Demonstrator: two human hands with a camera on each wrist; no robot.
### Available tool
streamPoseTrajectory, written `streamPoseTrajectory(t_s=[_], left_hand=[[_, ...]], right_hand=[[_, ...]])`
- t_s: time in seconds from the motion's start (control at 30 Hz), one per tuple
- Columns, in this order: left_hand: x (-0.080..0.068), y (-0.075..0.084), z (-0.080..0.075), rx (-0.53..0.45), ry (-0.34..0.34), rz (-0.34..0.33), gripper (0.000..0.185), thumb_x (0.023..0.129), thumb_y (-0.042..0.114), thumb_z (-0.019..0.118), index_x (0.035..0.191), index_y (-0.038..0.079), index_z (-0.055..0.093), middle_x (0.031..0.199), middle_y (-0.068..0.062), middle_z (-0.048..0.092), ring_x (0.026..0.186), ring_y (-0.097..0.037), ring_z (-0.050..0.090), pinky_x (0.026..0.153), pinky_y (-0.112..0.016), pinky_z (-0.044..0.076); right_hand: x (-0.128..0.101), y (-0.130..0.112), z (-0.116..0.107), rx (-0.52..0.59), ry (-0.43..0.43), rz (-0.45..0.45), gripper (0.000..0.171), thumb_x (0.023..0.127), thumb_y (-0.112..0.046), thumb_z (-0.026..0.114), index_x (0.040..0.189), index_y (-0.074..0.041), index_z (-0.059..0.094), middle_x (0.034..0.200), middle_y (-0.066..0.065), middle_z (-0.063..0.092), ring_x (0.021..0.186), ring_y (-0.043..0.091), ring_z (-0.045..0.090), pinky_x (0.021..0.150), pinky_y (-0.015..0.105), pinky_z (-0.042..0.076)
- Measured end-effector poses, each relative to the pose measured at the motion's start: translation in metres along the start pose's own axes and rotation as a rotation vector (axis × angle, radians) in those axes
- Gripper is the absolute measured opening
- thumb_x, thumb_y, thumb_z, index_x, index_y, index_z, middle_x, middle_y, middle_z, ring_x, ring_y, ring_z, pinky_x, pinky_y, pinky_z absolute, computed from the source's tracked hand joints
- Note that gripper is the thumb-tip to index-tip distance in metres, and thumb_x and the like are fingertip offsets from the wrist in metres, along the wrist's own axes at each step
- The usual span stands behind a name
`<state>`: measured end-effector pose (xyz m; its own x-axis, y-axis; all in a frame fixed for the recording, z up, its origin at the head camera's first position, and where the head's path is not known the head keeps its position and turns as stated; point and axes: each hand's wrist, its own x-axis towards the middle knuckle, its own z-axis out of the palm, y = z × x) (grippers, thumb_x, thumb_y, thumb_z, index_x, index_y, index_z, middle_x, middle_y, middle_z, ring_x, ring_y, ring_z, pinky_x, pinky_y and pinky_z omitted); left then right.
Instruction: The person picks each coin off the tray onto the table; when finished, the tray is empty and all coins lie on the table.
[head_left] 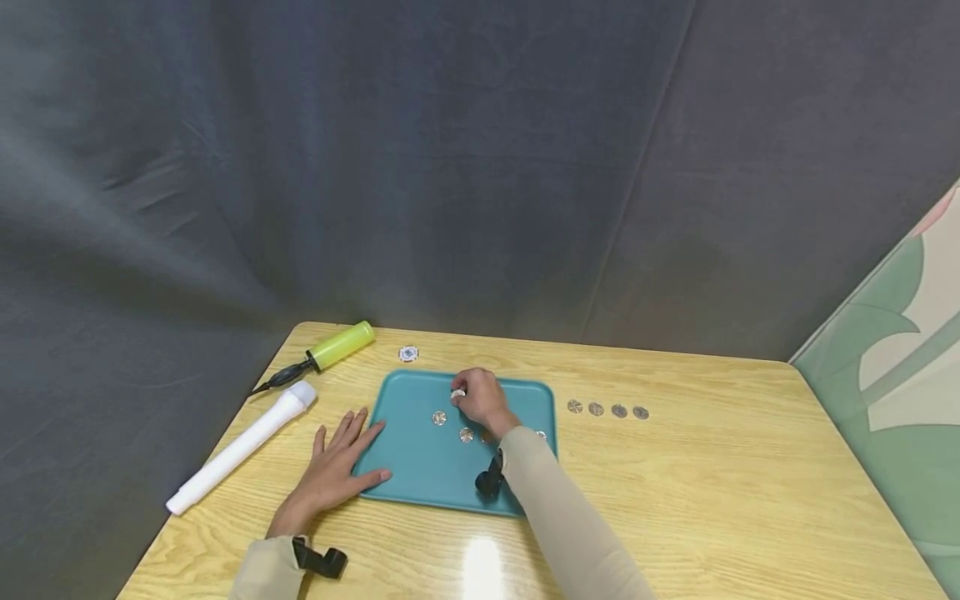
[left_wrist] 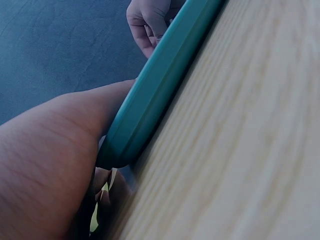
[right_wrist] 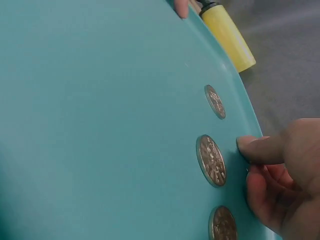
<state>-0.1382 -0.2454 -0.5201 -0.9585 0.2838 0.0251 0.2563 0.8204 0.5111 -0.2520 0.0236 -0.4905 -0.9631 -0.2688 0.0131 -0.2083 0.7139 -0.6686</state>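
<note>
A teal tray (head_left: 420,475) lies on the wooden table with a few coins on it. My right hand (head_left: 480,402) reaches over the tray's far part, fingers curled down onto one coin (head_left: 458,393). In the right wrist view that coin (right_wrist: 211,160) lies flat and a fingertip (right_wrist: 252,149) touches its rim; one coin (right_wrist: 215,101) lies beyond it and another (right_wrist: 223,225) nearer. My left hand (head_left: 337,467) rests flat on the table, fingers straight, against the tray's left edge (left_wrist: 150,100).
Several coins (head_left: 607,410) lie in a row on the table right of the tray. A round chip (head_left: 407,354) sits behind the tray. A yellow-green pump (head_left: 341,344) and a white cylinder (head_left: 240,446) lie at the left. A grey curtain hangs behind.
</note>
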Motion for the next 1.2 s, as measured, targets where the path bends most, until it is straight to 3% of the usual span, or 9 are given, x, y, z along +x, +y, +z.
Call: streamPoseTrajectory(t_s=[0.3,0.5,0.67,0.9,1.2], left_hand=[[0.001,0.002,-0.002,-0.005,0.001,0.008,0.083,0.089,0.052,0.068,0.157,0.018,0.036,0.168,-0.019,0.017,0.155,-0.047,0.011,0.114,-0.074,-0.001],[0.0,0.001,-0.001,-0.005,0.003,0.01,0.083,0.089,0.052,0.068,0.157,0.018,0.036,0.168,-0.019,0.017,0.155,-0.047,0.011,0.114,-0.075,-0.001],[0.0,0.0,0.0,-0.003,0.003,0.008,0.083,0.089,0.052,0.069,0.157,0.018,0.036,0.168,-0.019,0.017,0.155,-0.047,0.011,0.114,-0.075,0.0],[0.0,-0.001,0.0,-0.002,0.004,0.011,0.083,0.088,0.052,0.069,0.157,0.018,0.037,0.168,-0.019,0.018,0.155,-0.047,0.012,0.114,-0.075,-0.001],[0.0,-0.001,0.001,-0.006,-0.001,0.007,0.083,0.089,0.051,0.068,0.157,0.018,0.036,0.168,-0.019,0.017,0.155,-0.047,0.011,0.114,-0.075,-0.001]], right_hand=[[-0.004,0.004,-0.005,0.072,0.027,-0.004,0.008,0.087,-0.008,0.077,0.084,-0.009,0.07,0.078,0.002,0.062,0.071,0.013,0.052,0.067,0.026,0.044],[-0.006,0.009,-0.009,0.165,0.019,-0.019,0.007,0.087,-0.004,0.074,0.082,-0.007,0.069,0.075,0.006,0.068,0.064,0.009,0.057,0.061,0.022,0.048],[-0.007,0.018,-0.013,0.35,-0.02,0.019,0.004,0.088,0.0,0.071,0.085,0.001,0.07,0.073,0.013,0.071,0.055,0.009,0.064,0.054,0.024,0.056],[-0.011,0.028,-0.019,0.532,-0.021,0.097,0.005,0.09,0.001,0.07,0.091,0.004,0.073,0.078,0.02,0.074,0.06,0.013,0.07,0.058,0.028,0.061],[-0.015,0.032,-0.031,0.625,-0.001,0.138,0.01,0.092,0.003,0.066,0.098,0.008,0.072,0.086,0.023,0.074,0.061,0.011,0.07,0.062,0.029,0.062]])
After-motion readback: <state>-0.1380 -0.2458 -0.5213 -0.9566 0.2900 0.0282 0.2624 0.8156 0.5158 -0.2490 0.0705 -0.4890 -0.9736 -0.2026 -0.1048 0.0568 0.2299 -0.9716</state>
